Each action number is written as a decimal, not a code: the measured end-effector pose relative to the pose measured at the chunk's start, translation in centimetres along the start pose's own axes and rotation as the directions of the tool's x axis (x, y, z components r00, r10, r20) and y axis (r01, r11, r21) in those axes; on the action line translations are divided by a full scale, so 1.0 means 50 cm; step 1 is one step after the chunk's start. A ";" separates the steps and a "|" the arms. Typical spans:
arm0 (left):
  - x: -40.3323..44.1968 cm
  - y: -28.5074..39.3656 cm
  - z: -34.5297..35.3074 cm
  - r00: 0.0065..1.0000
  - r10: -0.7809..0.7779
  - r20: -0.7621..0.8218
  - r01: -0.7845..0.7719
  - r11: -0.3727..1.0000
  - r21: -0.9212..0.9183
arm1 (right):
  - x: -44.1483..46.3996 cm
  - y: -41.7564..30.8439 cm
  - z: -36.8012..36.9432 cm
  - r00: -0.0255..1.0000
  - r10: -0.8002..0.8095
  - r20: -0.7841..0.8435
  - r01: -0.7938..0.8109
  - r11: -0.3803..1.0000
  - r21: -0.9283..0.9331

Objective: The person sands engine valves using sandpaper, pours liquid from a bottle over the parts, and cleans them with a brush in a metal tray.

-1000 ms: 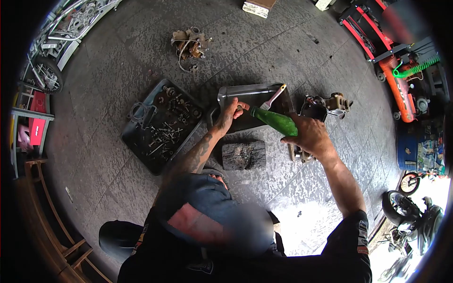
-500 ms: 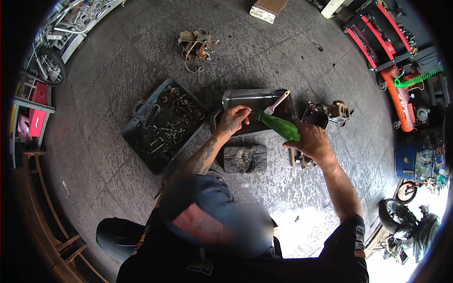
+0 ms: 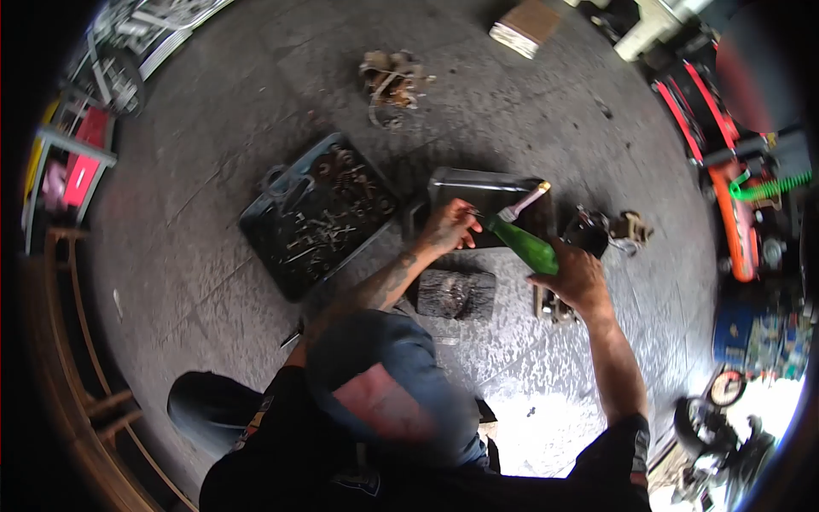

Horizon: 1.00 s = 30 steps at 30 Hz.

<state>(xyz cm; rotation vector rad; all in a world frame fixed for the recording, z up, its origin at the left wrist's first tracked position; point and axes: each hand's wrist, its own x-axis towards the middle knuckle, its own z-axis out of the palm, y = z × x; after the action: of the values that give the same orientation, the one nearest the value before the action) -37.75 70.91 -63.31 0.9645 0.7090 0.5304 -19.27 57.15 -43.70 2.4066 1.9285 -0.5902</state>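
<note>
A green glass bottle point(image 3: 523, 246) lies tilted in my right hand point(image 3: 582, 277), whose fingers wrap round its wide base. Its neck points left toward my left hand point(image 3: 452, 229). The fingers of my left hand are pinched just beside the bottle's mouth; a small dark thing seems to be between them, too blurred to name. Both hands are over the front part of a metal pan point(image 3: 486, 177). A paintbrush point(image 3: 526, 201) with a pale handle rests across that pan, right behind the bottle's neck.
Left of the pan stands a dark tray point(image 3: 269, 256) of bolts, springs and other metal parts. A dark, scarred block point(image 3: 456, 295) sits before my knees. Engine parts point(image 3: 630, 229) lie to the right, and another engine part point(image 3: 397, 81) farther back. A wooden block point(image 3: 529, 27) is at the far edge.
The whole view has shifted, with the scene appearing farther right and turned slightly. My hands keep the same hold, the bottle still tilted with its mouth by my left fingers.
</note>
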 end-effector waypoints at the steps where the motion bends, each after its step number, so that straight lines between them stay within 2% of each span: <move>1: 0.008 -0.005 0.000 0.999 -0.038 -0.005 0.038 0.996 0.076 | 0.003 0.000 0.004 1.000 -0.005 -0.008 0.005 1.000 -0.017; 2: 0.033 -0.050 0.006 0.980 0.127 -0.154 -0.058 0.917 0.394 | 0.005 0.005 0.012 0.999 -0.039 -0.020 0.040 0.998 0.041; 3: 0.056 -0.087 -0.003 0.904 0.421 -0.069 -0.355 0.832 0.427 | 0.000 0.002 0.010 1.000 -0.022 -0.022 0.023 0.998 0.065; 4: 0.031 -0.054 0.017 0.891 0.441 -0.108 -0.365 0.837 0.408 | 0.000 -0.005 0.008 1.000 0.005 -0.009 -0.004 1.000 0.024; 5: 0.007 -0.008 0.027 0.944 0.312 -0.110 -0.219 0.837 0.501 | -0.001 -0.006 0.012 1.000 -0.021 -0.014 0.022 0.998 0.054; 6: -0.012 0.031 0.033 0.979 0.195 -0.062 -0.136 0.846 0.516 | 0.000 -0.003 0.019 1.000 0.015 0.028 -0.016 0.999 0.038; 7: -0.004 0.024 0.036 0.979 0.190 -0.076 -0.120 0.834 0.539 | -0.001 0.008 0.032 0.999 0.024 0.032 -0.025 0.999 0.021; 8: -0.007 0.029 0.045 0.984 0.127 -0.125 -0.041 0.847 0.530 | -0.004 0.016 0.045 1.000 0.018 -0.002 -0.018 1.000 -0.020; 10: -0.009 0.025 0.048 0.989 0.085 -0.120 -0.015 0.869 0.494 | -0.011 0.009 0.046 0.999 -0.003 0.036 0.001 0.999 0.052; 12: 0.007 -0.014 0.051 0.963 0.246 -0.113 -0.147 0.828 0.542 | -0.019 -0.005 0.046 1.000 -0.007 0.024 0.006 0.999 0.045; 14: 0.011 -0.033 0.049 0.973 0.205 -0.105 -0.108 0.809 0.577 | -0.026 -0.004 0.053 1.000 0.007 0.007 -0.007 0.999 0.041; 17: 0.000 0.002 0.055 0.987 0.147 -0.065 -0.108 0.905 0.412 | -0.025 0.010 0.059 0.999 0.033 0.029 -0.034 0.998 0.043; 18: -0.010 0.026 0.056 0.987 0.148 -0.060 -0.111 0.906 0.407 | -0.026 0.011 0.058 1.000 0.024 0.007 -0.024 0.998 0.050; 20: -0.028 0.062 0.056 0.996 -0.073 -0.046 0.083 0.963 0.258 | -0.027 0.015 0.060 0.999 0.026 -0.019 -0.025 0.998 0.052; 23: -0.026 0.042 0.057 0.991 0.062 -0.121 -0.011 0.923 0.384 | -0.026 0.018 0.049 0.998 0.067 0.022 -0.068 0.994 0.090; 24: -0.020 0.030 0.056 0.982 0.115 -0.152 -0.040 0.903 0.427 | -0.028 -0.004 0.030 0.991 0.123 0.048 -0.126 0.989 0.078; 25: -0.012 0.019 0.057 0.984 0.084 -0.155 -0.003 0.888 0.461 | -0.022 0.013 0.040 0.990 0.131 0.056 -0.131 0.991 -0.012; 26: -0.012 0.020 0.059 0.983 0.092 -0.159 -0.010 0.893 0.451 | -0.029 0.011 0.039 0.994 0.106 0.008 -0.106 0.994 -0.001; 27: 0.012 -0.014 0.045 0.964 0.254 -0.082 -0.163 0.804 0.572 | -0.031 0.018 0.040 0.995 0.104 0.014 -0.104 0.994 0.017; 28: 0.012 -0.013 0.042 0.963 0.265 -0.051 -0.196 0.817 0.542 | -0.033 0.015 0.037 0.987 0.156 0.032 -0.157 0.988 0.014; 29: 0.028 -0.042 0.036 0.975 0.223 -0.019 -0.189 0.862 0.470 | -0.033 0.013 0.035 0.984 0.174 0.043 -0.174 0.985 0.000; 30: 0.022 -0.025 0.034 1.000 -0.001 0.008 -0.003 0.887 0.462 | -0.034 0.020 0.041 0.992 0.125 0.009 -0.125 0.991 0.048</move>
<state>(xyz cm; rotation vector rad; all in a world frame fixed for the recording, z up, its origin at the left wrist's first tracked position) -35.66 70.14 -64.11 1.4127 0.8478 0.3602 -19.21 54.83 -45.36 2.5283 1.7646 -0.6444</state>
